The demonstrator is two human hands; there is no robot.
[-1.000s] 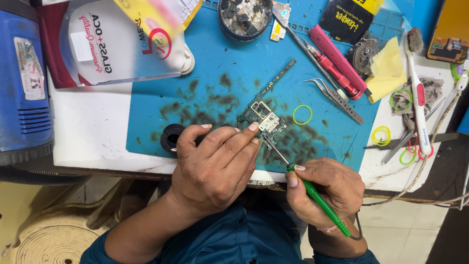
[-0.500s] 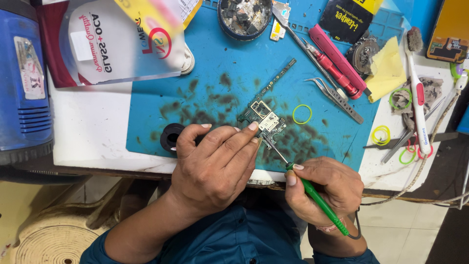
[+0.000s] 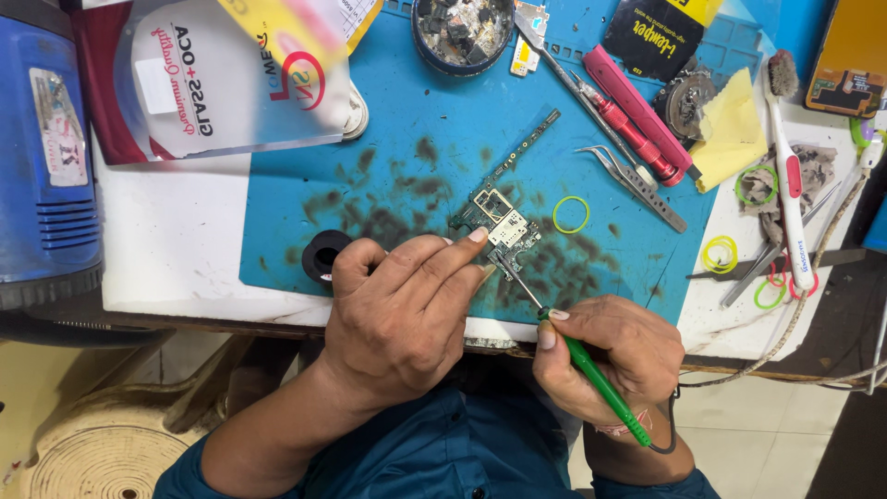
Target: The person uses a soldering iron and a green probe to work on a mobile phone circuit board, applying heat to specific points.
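A small green circuit board (image 3: 499, 220) lies on the stained blue work mat (image 3: 434, 111). My left hand (image 3: 402, 310) rests on the mat's near edge, its fingertips pressing on the board's near side. My right hand (image 3: 605, 356) grips a green-handled soldering iron (image 3: 591, 374) like a pen. The iron's thin metal tip reaches up and left to the board's lower corner.
Metal tweezers (image 3: 633, 180), a red tool (image 3: 637, 120), a yellow rubber ring (image 3: 571, 214) and a dish of parts (image 3: 462, 28) lie on the mat. A white brush (image 3: 790, 176) and coloured rings sit right. A blue machine (image 3: 46, 157) stands left, a white pouch (image 3: 222, 83) behind.
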